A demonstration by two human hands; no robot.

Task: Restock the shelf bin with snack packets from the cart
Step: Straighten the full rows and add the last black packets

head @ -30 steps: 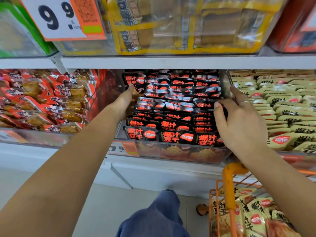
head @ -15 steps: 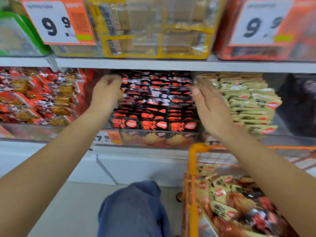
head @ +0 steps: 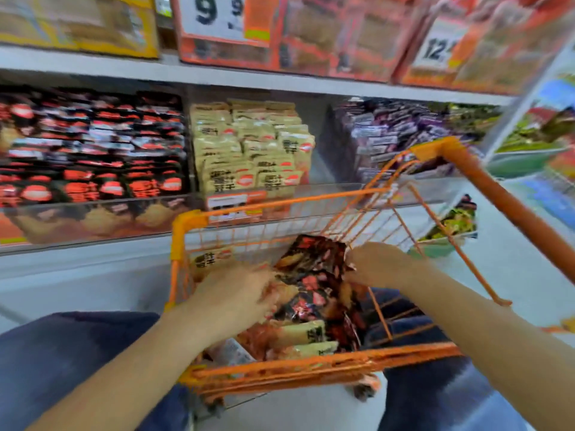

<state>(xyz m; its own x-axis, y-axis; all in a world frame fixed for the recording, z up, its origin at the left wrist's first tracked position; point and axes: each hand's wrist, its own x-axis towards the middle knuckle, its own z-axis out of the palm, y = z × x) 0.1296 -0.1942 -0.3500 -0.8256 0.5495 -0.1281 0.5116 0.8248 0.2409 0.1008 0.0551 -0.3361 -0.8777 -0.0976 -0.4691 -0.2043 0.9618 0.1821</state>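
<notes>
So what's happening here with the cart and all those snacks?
A person is restocking a shop shelf. Both hands are down in the orange wire cart: the left hand and right hand are gathering a bunch of black-and-red snack packets. The matching black-and-red shelf bin looks nearly full.

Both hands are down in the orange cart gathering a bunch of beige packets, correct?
Not quite. The head view shows the left hand and right hand down in the orange cart, but the bunch they gather is black-and-red packets, not beige ones. Beige packets lie lower in the cart, untouched.
</notes>
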